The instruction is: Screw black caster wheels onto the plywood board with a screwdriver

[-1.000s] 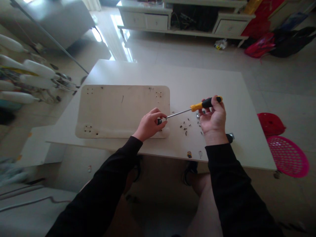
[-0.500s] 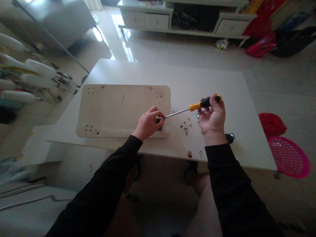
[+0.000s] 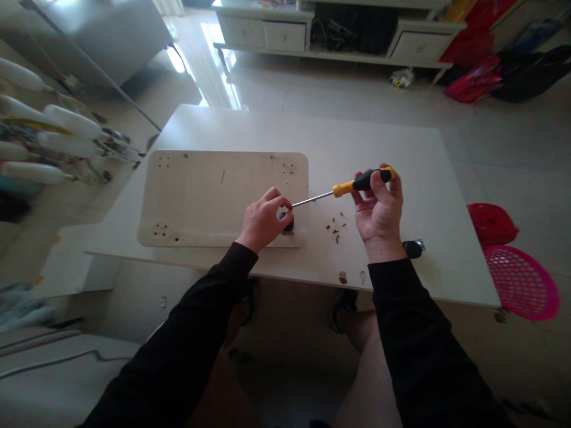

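Observation:
My right hand (image 3: pixel 380 211) is wrapped around the yellow-and-black handle of a screwdriver (image 3: pixel 342 188). Its metal shaft slants down to the left, the tip meeting the fingertips of my left hand (image 3: pixel 266 221). Thumb and forefinger of that hand are pinched together there; anything between them is too small to make out. Just below sits a black caster wheel (image 3: pixel 288 223), partly hidden by my fingers, on the right front corner of a pale rectangular board (image 3: pixel 200 199). Groups of small holes mark the board's other corners. Several small dark screws (image 3: pixel 336 230) lie loose right of the board.
The board lies on a white table (image 3: pixel 357 142). Another caster (image 3: pixel 414 248) rests right of my right wrist. Beyond the table's right edge are a red plastic item (image 3: pixel 491 223) and a pink perforated basket (image 3: pixel 521 282). A white cabinet (image 3: pixel 263 34) stands at the back.
The screwdriver and my right hand have shifted slightly left. My left fingertips have moved a little left and up with the tip, showing more of the caster.

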`<state>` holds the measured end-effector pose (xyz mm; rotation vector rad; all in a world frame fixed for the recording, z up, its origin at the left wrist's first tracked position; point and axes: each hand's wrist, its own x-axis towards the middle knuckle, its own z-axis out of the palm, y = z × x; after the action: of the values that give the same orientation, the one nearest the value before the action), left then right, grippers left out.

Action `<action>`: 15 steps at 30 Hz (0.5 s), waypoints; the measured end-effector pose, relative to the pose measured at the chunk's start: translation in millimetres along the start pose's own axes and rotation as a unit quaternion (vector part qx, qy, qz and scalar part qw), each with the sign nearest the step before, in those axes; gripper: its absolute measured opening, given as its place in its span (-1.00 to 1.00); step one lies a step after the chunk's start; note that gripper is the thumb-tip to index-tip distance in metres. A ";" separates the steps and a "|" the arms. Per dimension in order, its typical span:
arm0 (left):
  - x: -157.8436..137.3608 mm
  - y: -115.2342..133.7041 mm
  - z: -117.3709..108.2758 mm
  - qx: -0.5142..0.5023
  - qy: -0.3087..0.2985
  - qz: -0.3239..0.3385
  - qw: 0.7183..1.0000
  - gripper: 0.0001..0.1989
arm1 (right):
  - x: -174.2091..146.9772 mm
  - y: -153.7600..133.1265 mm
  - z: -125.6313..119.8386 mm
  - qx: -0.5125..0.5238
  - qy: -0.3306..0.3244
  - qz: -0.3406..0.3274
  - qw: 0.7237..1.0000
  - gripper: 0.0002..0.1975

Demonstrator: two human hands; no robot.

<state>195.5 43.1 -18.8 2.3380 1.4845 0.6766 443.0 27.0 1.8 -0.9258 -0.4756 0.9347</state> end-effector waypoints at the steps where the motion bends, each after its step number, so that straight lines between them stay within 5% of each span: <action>1: -0.1 0.3 -0.5 0.004 0.001 0.001 1.000 -0.89 | -0.7 0.1 1.1 -0.002 -0.001 -0.004 1.000 -0.44; 15: -0.9 -3.4 0.8 0.004 0.028 0.012 1.000 -0.91 | -2.0 -2.1 5.0 0.004 0.019 -0.010 1.000 -0.39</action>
<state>193.1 43.7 -21.3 2.3654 1.4865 0.7500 439.4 27.0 6.4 -0.9277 -0.4482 0.8987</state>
